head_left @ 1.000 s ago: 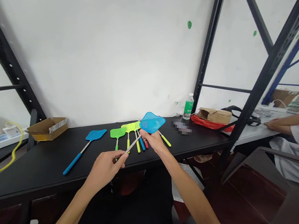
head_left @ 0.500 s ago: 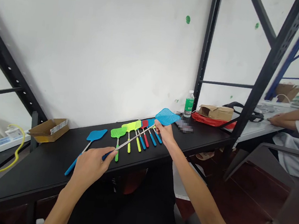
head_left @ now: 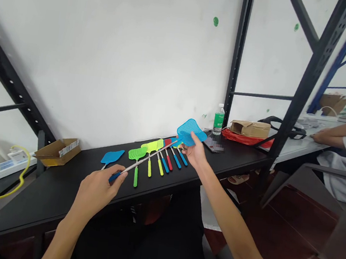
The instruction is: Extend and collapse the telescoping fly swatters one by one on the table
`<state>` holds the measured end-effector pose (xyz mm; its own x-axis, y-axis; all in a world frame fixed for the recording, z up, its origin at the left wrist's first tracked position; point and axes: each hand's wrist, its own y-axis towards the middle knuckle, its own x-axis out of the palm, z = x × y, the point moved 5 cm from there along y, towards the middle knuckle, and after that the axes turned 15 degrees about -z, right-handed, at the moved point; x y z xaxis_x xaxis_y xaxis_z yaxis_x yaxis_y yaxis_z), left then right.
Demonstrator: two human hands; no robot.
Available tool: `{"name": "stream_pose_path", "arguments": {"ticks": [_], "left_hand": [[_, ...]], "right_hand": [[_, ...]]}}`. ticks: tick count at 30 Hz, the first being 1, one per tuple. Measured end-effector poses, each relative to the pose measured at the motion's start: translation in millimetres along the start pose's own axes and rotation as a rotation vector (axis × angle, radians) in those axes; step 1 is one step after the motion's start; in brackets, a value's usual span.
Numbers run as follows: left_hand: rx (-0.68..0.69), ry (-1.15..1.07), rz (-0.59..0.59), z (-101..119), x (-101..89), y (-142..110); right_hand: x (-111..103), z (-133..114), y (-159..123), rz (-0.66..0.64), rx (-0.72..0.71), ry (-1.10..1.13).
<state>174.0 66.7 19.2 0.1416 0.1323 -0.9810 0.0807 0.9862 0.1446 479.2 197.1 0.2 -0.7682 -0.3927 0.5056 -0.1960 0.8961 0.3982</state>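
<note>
Blue fly swatter [head_left: 149, 157] spanning both hands above a black table [head_left: 41, 201]

The table is carrying a row of plastic fly swatters [head_left: 169, 161], and the held swatter is crossing just above that row, with a lone blue swatter [head_left: 112, 156] lying left of the row and a water bottle [head_left: 219, 119] standing right of it. The left hand [head_left: 98, 189] is closing around the blue handle; the right hand [head_left: 194, 151] is curling beneath the mesh head, its pinch unclear. Risk: a slip from the right hand could be dropping the steel shaft onto the row, knocking it out of line.
</note>
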Motion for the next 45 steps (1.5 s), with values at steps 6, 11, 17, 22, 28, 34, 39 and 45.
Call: {"name": "stream_pose_path", "arguments": {"ticks": [6, 11, 17, 22, 28, 34, 39, 45], "left_hand": [[-0.037, 0.001, -0.042, -20.0, -13.7, -5.0], [0.097, -0.082, -0.102, -9.4, -6.4, -3.0], [0.269, -0.126, -0.068, 6.8, 0.0, -4.7], [0.247, 0.005, 0.086, 1.2, -1.4, -7.7], [0.263, 0.074, 0.192, 6.7, 0.4, -11.5], [0.242, 0.003, 0.31, 10.2, -7.4, -15.2], [0.144, -0.132, 0.352, 8.8, -8.2, -11.8], [0.278, -0.094, 0.238, 41.8, 12.3, -9.4]], "right_hand": [[-29.1, -29.5, -2.3, -0.094, -0.063, -0.123], [-18.8, -35.5, -14.2, -0.42, 0.089, -0.418], [7.0, -26.3, -21.0, -0.618, 0.172, -0.653], [13.0, -16.2, -19.8, -0.604, 0.196, -0.681], [11.9, -9.8, -19.2, -0.462, 0.266, -0.586], [16.2, -1.3, -16.3, -0.421, 0.23, -0.21], [49.6, 24.5, -23.1, -0.701, 0.294, 0.003], [92.6, 65.0, -41.2, -0.892, 0.347, -0.24]]}}
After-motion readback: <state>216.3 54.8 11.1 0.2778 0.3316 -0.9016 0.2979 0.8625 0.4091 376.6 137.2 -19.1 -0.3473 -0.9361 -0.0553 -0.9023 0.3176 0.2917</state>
